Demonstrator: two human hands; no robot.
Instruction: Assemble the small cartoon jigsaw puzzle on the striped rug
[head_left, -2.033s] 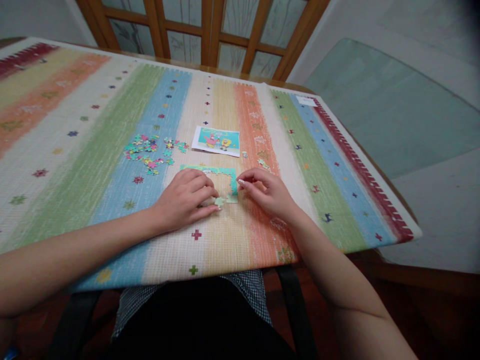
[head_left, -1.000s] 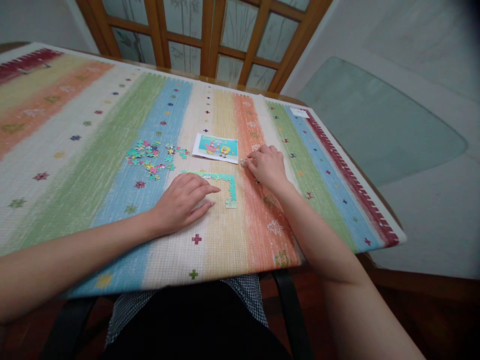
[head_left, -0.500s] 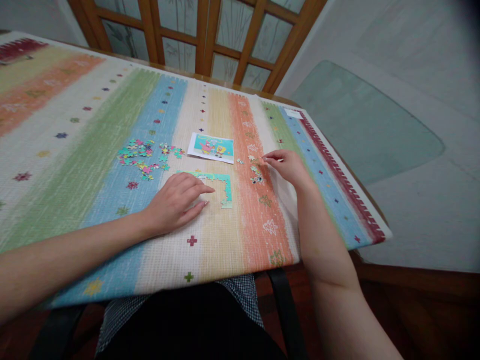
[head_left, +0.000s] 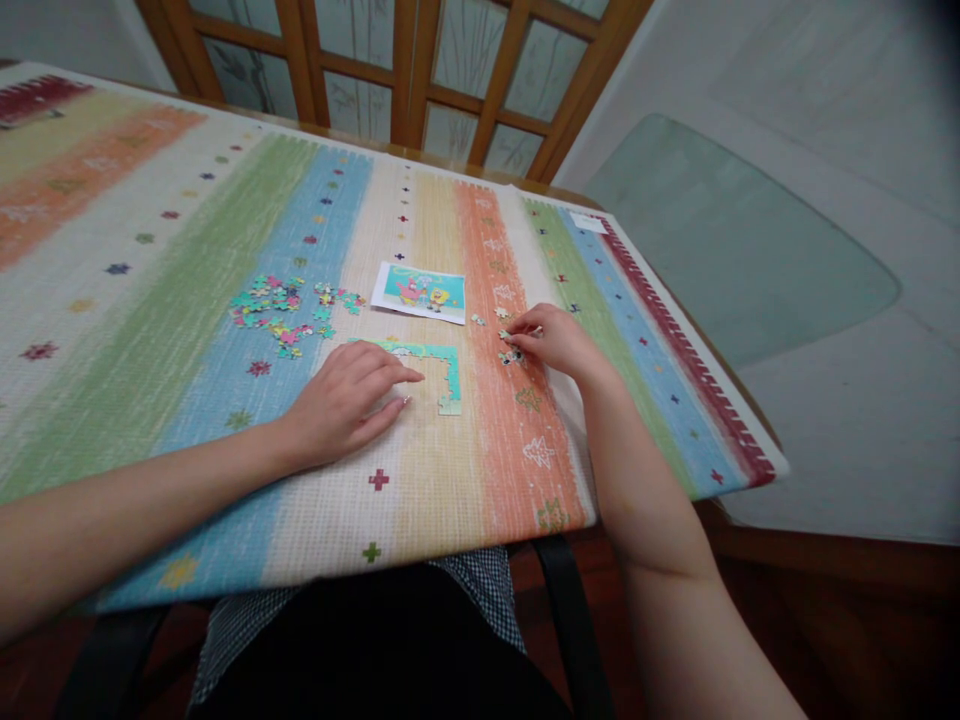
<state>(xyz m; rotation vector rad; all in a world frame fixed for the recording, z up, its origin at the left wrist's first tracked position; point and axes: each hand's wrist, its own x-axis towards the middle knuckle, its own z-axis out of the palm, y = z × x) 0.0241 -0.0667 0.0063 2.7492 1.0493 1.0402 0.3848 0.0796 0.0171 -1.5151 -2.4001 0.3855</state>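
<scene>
Joined puzzle edge (head_left: 451,375) lies nearside of printed pic (head_left: 418,293) w/ L hand (head_left: 352,395) partly over it, thumb/index apart, pcs pile (head_left: 274,305) left of pic, R hand (head_left: 553,338) right, fingertips narrow at sm. pcs (head_left: 514,356), can't tell if holding 1.

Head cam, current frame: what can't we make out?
All in the head view:
Puzzle border: any part under the left hand, which hides it.
Right hand: whether it grips a loose piece or only touches it; too small.
Piece pile: count and single shapes; too small, overlapping.
White label: any print; too small.
Tablecloth: its left end, cut off by the picture's left edge.
</scene>
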